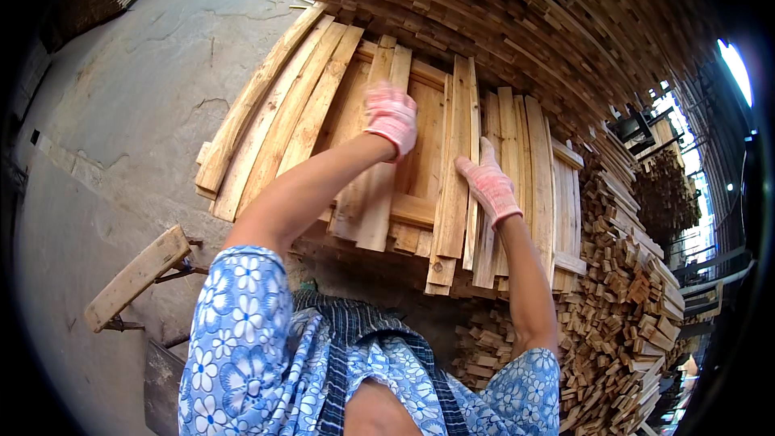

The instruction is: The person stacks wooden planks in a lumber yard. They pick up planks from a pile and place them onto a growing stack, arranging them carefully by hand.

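Observation:
Both my hands wear pink-and-white knit gloves over a layer of sawn wooden planks. My left hand (391, 119) is over a pair of planks (376, 194) left of the middle; its fingers are smeared by motion, so I cannot tell whether they grip. On the right, my right hand (491, 186) rests against narrow planks (458, 194), some standing on edge, its thumb and fingers apart. Between the hands a gap shows lower boards (421, 157). Several long planks (278, 125) lie side by side at the left, and more planks (537, 186) lie to the right.
A large wall of stacked wood (517, 16) rises at the far side. Cut wood ends (622, 331) are piled on the right. A small wooden bench (139, 278) stands at the lower left on the concrete floor (145, 105).

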The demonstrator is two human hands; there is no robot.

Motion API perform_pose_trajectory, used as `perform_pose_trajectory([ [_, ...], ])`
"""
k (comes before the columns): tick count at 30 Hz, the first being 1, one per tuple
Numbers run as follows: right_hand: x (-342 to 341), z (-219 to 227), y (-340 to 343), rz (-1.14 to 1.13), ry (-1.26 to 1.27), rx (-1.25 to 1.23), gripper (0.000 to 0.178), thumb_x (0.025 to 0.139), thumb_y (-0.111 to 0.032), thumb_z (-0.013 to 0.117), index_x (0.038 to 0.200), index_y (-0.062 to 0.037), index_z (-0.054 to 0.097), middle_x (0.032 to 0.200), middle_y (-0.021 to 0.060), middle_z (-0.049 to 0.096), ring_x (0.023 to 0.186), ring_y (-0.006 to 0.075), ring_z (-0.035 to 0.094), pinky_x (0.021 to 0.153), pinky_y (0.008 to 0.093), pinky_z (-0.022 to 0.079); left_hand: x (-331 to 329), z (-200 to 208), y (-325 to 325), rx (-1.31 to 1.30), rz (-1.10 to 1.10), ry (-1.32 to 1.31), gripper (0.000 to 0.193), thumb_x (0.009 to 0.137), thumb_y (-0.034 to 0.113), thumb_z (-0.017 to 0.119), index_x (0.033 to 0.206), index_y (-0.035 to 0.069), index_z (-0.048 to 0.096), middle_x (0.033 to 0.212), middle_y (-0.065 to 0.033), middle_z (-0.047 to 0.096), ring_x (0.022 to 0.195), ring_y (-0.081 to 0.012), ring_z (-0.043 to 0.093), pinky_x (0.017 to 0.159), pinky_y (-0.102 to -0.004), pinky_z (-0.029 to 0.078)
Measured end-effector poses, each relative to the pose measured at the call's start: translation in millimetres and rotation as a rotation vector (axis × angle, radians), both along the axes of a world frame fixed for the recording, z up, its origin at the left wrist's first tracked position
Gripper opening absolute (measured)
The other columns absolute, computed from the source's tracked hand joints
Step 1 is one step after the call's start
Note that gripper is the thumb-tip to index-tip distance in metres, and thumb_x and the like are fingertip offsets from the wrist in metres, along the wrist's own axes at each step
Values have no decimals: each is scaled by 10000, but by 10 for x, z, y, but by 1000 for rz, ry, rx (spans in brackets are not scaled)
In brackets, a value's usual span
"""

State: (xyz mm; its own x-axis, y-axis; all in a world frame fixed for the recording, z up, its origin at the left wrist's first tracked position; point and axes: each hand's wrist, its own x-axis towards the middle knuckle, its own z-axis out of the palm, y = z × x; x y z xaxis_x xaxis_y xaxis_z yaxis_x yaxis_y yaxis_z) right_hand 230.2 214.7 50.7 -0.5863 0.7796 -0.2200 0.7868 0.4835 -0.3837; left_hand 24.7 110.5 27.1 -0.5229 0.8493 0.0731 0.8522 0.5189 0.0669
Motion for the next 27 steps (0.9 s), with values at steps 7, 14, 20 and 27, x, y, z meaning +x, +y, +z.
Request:
perform_pose_trajectory([
  [7,-521,172,-468,-111,-82,185,1102,786,-320,774,1670,-178,132,1340,282,612,1099,399,680,951,440,546,-666,602,-770,-48,-61,-237,618,936,469,575,1373,32,556,1395,-260,545,1314,-409,504,1094,-574,378],
  [14,-1011,309,-898,-233,308,-294,1016,864,-100,741,1671,-169,127,1337,293,611,981,305,694,874,417,591,-2430,118,-1588,141,528,-386,762,1032,621,402,1400,-41,492,1422,-305,570,1323,-421,571,1061,-504,487],
  [20,-888,-68,-837,-156,1017,-721,983,911,-47,725,1652,-105,81,1145,202,622,881,266,686,744,370,652,-2325,73,-1403,180,457,-418,749,1052,592,389,1398,-67,468,1373,-316,603,1295,-411,599,1071,-496,474],
  [27,-612,81,-649,34,180,62,938,900,-224,695,1660,-149,151,1287,269,628,806,262,733,664,405,612,-2355,29,-1417,162,477,-436,717,1060,567,387,1383,-69,469,1359,-325,607,1294,-427,595,1073,-506,473],
])
